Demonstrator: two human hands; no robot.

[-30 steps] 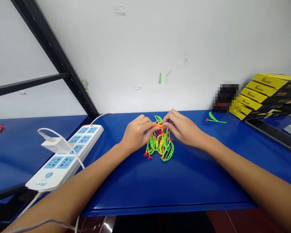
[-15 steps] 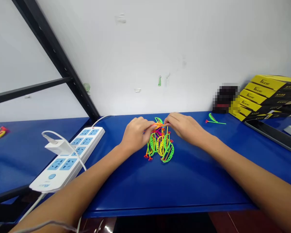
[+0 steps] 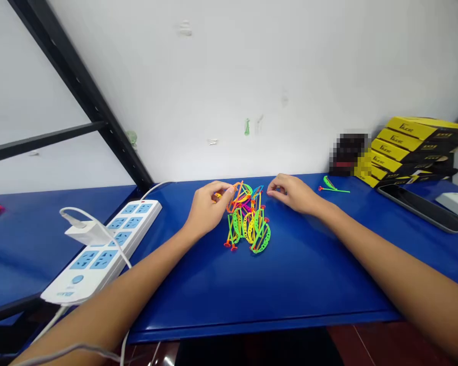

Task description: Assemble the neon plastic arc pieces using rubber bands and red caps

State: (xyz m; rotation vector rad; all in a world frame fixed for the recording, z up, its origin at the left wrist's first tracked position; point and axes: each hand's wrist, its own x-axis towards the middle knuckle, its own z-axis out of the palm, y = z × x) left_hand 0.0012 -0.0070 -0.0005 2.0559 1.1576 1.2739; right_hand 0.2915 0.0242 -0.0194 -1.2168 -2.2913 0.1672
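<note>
Presently, my left hand (image 3: 209, 207) pinches an orange plastic piece (image 3: 239, 189) between thumb and fingertips at the upper left edge of the toy cluster (image 3: 249, 226). A yellow-orange part (image 3: 217, 195) shows between the curled fingers of the same hand. My right hand (image 3: 293, 194) is apart from the cluster, to its upper right, with its fingers bent toward the thumb; I cannot tell whether the tips meet. The cluster lies on the blue counter (image 3: 282, 284), between and slightly below the two hands. It consists of thin, brightly coloured plastic parts: curved, perforated bow shapes in green and yellow, with straight slender rods laid across them. Orange-red suction cups (image 3: 230, 246) terminate several rods at the lower left; similar ends show along the right side. A magenta part (image 3: 246, 207) shows near the centre, and a blue part (image 3: 257, 192) is at the upper right edge. The parts overlap, so I cannot determine a count. A separate green bow (image 3: 329, 183) and a green rod (image 3: 338, 190) with a red end lie well apart, toward the right.
</note>
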